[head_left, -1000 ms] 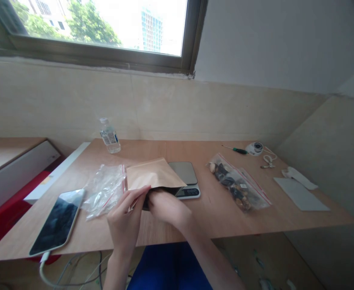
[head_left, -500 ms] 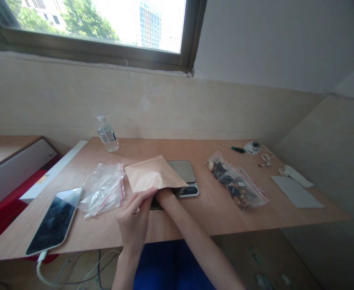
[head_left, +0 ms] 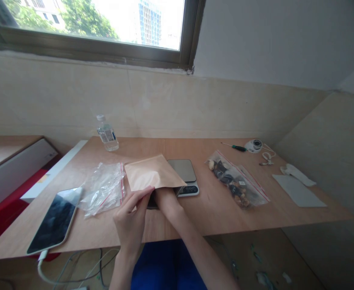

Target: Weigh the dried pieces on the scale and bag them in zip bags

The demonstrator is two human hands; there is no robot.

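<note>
A brown kraft paper bag (head_left: 155, 173) lies tilted over the table with its opening toward me. My left hand (head_left: 131, 217) pinches the lower edge of that opening between thumb and fingers. Inside the mouth of the bag is my right hand (head_left: 166, 201); its fingers are hidden by the paper, so I cannot see what they touch. Partly covered by the bag's right corner, a small digital scale (head_left: 183, 171) with a dark display rests just behind.
Crumpled clear zip bags (head_left: 102, 191) and a tablet (head_left: 54, 221) on a cable lie left. A water bottle (head_left: 107, 135) stands behind. To the right are a zip bag of dark and tan pieces (head_left: 229, 181), a screwdriver (head_left: 237, 148), a small camera (head_left: 253, 146) and a grey sheet (head_left: 299, 190).
My right hand has turned and come slightly out of the bag, so more of its back shows. My left hand keeps its pinch, and the bag has hardly moved.
</note>
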